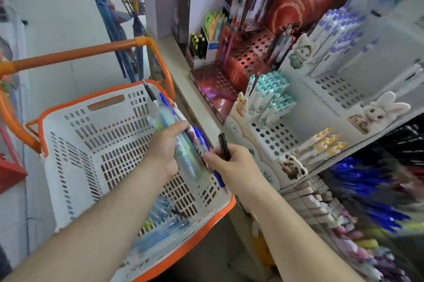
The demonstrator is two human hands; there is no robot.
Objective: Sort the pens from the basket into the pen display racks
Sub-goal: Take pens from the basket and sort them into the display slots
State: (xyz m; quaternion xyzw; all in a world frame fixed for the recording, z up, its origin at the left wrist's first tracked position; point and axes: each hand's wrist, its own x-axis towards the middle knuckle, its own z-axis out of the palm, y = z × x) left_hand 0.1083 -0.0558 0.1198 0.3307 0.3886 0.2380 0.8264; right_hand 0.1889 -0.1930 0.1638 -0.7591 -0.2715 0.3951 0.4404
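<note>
Fingers of left hand (166,151) curled round bundle (183,142) of several pens, exact count unclear from blur. Right hand (231,164) fingers pinch one black pen (224,147), upright, just right of bundle. Basket (75,144): one, white with orange rim, below both hands; more blue pens (158,231) at its near end. Racks right of basket: red rack (246,61), few pens; white rack (273,137), many teal-capped pens (269,96).
</note>
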